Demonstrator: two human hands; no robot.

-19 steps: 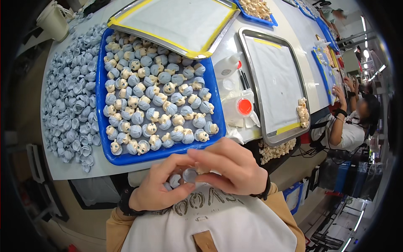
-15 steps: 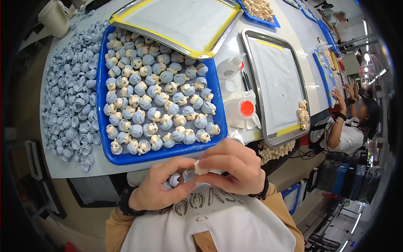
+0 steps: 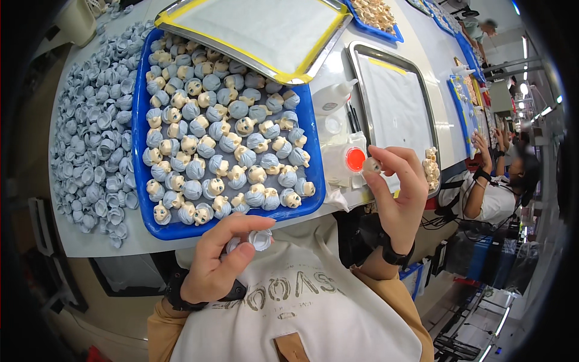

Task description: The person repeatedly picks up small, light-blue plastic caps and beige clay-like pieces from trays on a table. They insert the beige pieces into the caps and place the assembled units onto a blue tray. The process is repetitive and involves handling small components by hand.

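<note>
My left hand [image 3: 218,256], in front of the blue tray, is curled around pale blue hair shells [image 3: 260,240]; one sits at the fingertips and another is partly hidden behind the thumb. Held up to the right, my right hand [image 3: 399,202] pinches a small cream doll head piece [image 3: 372,165] between thumb and fingers, beside a container with a bright red, round top [image 3: 355,159]. Rows of small doll heads with blue hair [image 3: 246,125] fill the blue tray [image 3: 241,224]. A large heap of loose blue hair shells [image 3: 96,145] lies to its left.
A paper-lined metal tray [image 3: 259,30] rests across the blue tray's far end. Another metal tray [image 3: 395,102] at right holds several cream pieces [image 3: 430,169] near its corner. A white squeeze bottle [image 3: 335,96] stands between. A co-worker [image 3: 491,187] sits at the right.
My hands have come apart. The right one has moved right and up with the cream head piece, toward the red-topped container; the left has shifted slightly left, keeping the blue shells.
</note>
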